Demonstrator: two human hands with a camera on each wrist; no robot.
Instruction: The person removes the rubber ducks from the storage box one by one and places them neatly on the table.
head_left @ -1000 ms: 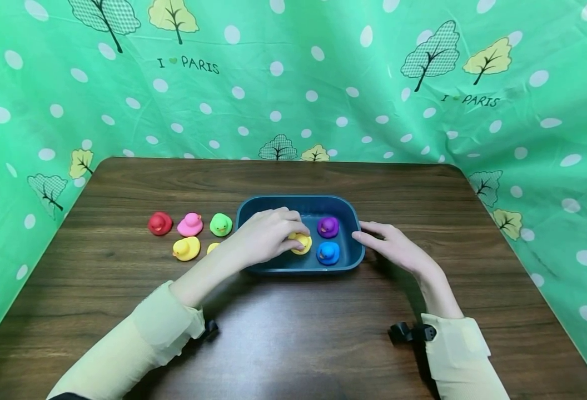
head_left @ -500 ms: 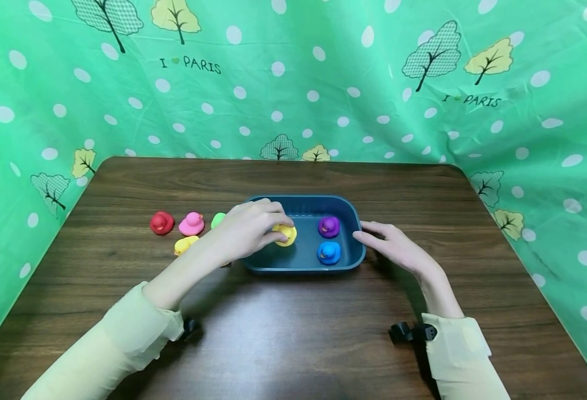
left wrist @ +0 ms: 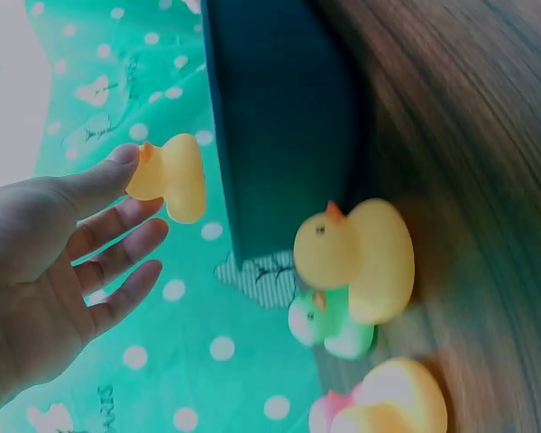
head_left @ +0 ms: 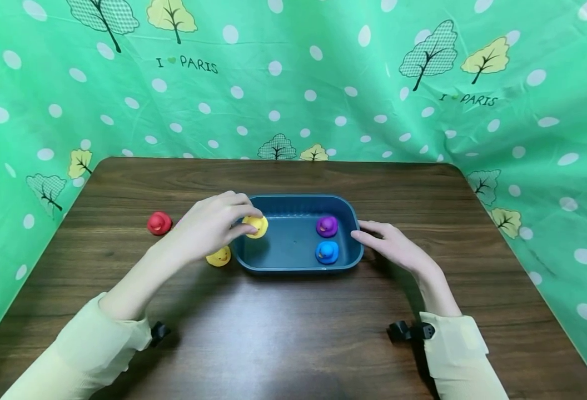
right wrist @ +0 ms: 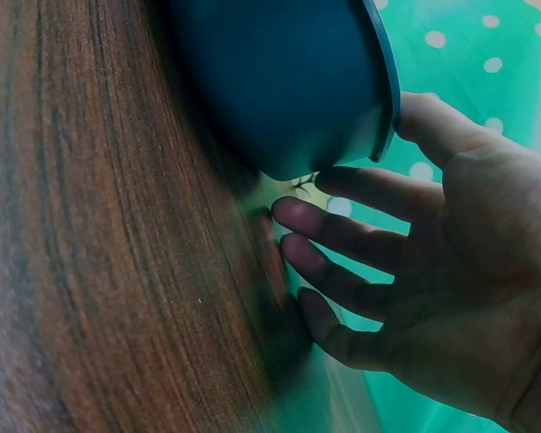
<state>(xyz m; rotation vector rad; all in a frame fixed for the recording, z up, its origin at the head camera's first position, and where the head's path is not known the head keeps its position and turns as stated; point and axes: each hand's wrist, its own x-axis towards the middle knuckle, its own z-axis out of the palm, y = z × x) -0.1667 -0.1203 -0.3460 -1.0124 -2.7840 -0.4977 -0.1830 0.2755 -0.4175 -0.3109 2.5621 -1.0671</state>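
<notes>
1. Head: the left hand (head_left: 210, 225) pinches a yellow duck (head_left: 255, 227) above the left end of the tub (head_left: 293, 270); a purple duck (head_left: 327, 226) and blue duck (head_left: 327, 253) sit inside.
2. Left wrist: a second yellow duck (left wrist: 379, 262) stands near the tub.
3. Right wrist: the right hand (right wrist: 464, 234) is loosely spread, thumb touching the rim.

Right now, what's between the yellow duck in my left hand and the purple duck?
Only bare floor of the blue tray shows there in the head view.
</notes>
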